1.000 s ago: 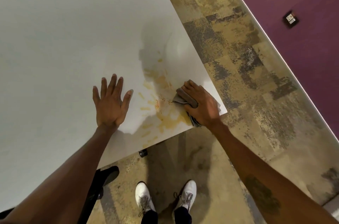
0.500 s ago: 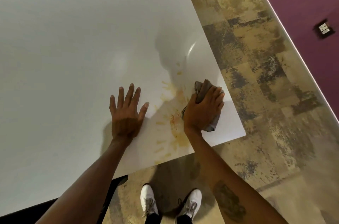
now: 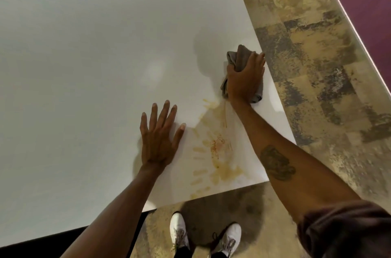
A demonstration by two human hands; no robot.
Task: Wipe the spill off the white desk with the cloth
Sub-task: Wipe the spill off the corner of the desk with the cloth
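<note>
A smeared yellow-orange spill [image 3: 218,152] with a reddish patch marks the near right corner of the white desk [image 3: 95,57]. My right hand [image 3: 243,80] presses a bunched grey cloth [image 3: 238,60] onto the desk close to its right edge, beyond the far end of the spill. My left hand [image 3: 158,135] lies flat on the desk with fingers spread, just left of the spill, holding nothing.
The desk's right edge runs just right of the cloth, its near edge just below the spill. Beyond is a mottled tan carpet floor [image 3: 317,67] and a purple wall [image 3: 368,4]. My white shoes [image 3: 179,230] stand below the desk corner.
My right hand has pushed the cloth away from me, from the near desk corner up along the right edge past the spill. The left hand has stayed flat on the desk.
</note>
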